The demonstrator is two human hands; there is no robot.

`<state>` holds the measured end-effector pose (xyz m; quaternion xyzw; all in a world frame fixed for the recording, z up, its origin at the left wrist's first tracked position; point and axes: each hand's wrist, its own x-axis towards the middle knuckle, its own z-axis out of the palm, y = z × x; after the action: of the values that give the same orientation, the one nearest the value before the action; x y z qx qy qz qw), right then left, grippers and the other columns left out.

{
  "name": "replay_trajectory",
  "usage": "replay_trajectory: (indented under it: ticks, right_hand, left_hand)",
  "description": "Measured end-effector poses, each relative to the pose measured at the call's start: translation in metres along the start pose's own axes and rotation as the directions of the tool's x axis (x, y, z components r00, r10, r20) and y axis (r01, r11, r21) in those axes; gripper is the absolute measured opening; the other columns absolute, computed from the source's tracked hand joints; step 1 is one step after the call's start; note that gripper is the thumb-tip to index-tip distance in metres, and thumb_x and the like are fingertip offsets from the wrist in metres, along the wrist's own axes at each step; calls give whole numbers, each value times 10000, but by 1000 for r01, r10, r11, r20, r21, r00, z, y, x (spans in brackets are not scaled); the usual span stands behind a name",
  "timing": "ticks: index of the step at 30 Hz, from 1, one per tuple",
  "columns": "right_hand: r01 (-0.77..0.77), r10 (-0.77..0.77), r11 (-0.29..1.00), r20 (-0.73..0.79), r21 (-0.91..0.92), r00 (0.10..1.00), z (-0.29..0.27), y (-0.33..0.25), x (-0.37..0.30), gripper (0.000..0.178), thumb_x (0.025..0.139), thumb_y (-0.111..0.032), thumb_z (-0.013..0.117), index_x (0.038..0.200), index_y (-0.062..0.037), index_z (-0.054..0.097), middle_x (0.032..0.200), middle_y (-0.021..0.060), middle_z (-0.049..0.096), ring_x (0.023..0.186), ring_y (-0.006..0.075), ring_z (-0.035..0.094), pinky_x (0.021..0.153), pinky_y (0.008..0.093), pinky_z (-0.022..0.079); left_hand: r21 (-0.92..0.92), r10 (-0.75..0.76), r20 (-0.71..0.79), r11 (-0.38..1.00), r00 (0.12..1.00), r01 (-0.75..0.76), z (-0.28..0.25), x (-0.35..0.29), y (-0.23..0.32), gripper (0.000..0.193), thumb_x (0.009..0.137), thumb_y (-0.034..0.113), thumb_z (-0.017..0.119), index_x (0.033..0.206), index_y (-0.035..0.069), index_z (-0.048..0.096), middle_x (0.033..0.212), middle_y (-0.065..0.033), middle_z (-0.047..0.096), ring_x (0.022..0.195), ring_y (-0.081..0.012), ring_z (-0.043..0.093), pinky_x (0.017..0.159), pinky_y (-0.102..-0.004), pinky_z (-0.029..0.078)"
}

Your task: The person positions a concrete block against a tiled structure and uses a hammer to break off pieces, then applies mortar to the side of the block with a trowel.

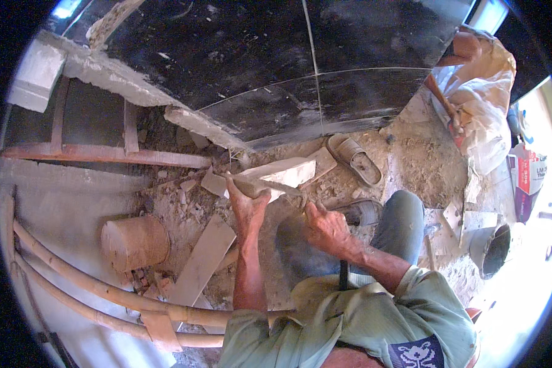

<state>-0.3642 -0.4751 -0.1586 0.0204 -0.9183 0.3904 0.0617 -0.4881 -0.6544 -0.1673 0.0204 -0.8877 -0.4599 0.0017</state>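
In front of my crouched knees, a dusty grey tool like a trowel (275, 186) spans the gap between my hands. My right hand (330, 230) is closed around its right end, where the handle is hidden. At the other end, my left hand (248, 204) is closed with the thumb on the near side and its fingers partly hidden. Just beyond the tool lies a pale, flat piece of tile or board (294, 170) on the rubble. A dusty sandal (354, 161) rests to its right, and another sandal (363, 212) is partly behind my right hand.
Black tiles (257, 55) cover the surface ahead. To the left are a dusty clay-coloured bucket (136, 242), a loose board (203, 260), a reddish wooden bar (107, 154) and bamboo poles (122, 299). Rightward stand a plastic sack (487, 92), a red-and-white bag (529, 178) and a dark bucket (492, 250).
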Motion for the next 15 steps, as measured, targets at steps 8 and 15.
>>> replay_trajectory:
  ticks: [8,15]
  right_hand:
    - [-7,22,994,134,-111,991,-15,11,29,377,804,-222,660,1040,-42,428,648,238,610,615,459,620,533,551,502]
    - [-13,37,995,249,-98,968,-28,9,38,286,767,-141,656,932,12,480,738,253,618,672,456,621,592,516,502]
  left_hand:
    - [78,90,-60,993,994,-86,12,2,5,1102,546,187,825,1454,1,230,1395,-256,410,1286,-360,418,1083,-395,339]
    - [56,20,-38,998,999,-18,12,0,14,1010,562,244,781,1396,-47,290,1339,-256,402,1266,-389,390,1074,-452,330]
